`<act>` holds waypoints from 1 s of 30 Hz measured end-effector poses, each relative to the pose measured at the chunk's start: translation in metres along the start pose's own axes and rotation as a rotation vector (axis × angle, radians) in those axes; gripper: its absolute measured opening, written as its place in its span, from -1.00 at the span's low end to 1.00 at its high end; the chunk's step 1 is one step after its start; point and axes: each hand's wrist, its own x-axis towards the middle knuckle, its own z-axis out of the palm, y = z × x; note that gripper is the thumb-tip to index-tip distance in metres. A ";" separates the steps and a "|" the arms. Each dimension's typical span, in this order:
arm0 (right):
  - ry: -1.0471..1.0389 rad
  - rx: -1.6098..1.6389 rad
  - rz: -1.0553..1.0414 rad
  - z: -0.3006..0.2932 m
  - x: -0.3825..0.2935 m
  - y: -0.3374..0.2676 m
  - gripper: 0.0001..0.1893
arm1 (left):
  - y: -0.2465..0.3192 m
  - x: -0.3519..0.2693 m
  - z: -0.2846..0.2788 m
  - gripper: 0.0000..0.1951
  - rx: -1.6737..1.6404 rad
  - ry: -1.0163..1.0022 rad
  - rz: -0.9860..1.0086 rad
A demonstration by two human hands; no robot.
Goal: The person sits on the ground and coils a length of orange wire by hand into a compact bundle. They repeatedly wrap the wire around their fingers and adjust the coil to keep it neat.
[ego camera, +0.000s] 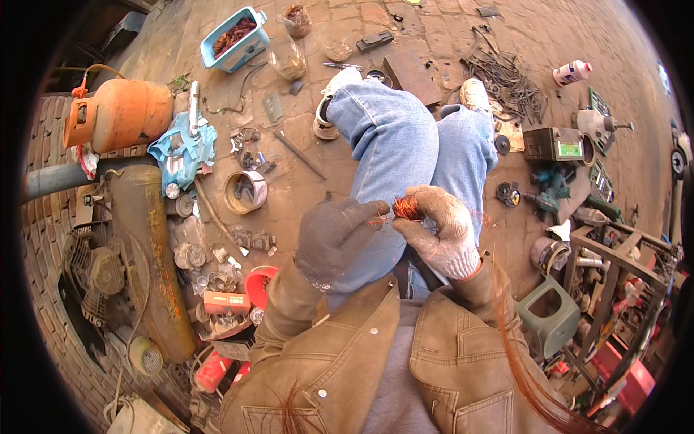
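Note:
Above my thighs, my right hand (447, 230) in a pale knitted work glove grips a small bundle of fine copper wire (406, 208) between thumb and fingers. My left hand (339, 230), in a dark, dirty glove, comes in from the other side. Its thumb and fingertips pinch thin loose copper strands (375, 220) just left of the bundle. A narrow gap parts the two hands. The palms and inner fingers of both gloves are hidden from above.
To the left lie an orange gas cylinder (130, 115), a long rusty cylinder (149, 260) and a tape roll (245, 192). A blue tub (234, 40) of copper scrap stands ahead. Rightward are tangled cables (507, 76), a battery (553, 144), a cordless drill (550, 192) and a green plastic stool (548, 314).

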 end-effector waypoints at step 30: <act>0.070 0.663 0.522 0.004 -0.005 -0.016 -0.82 | 0.012 -0.002 0.015 -0.86 -0.655 0.089 -0.387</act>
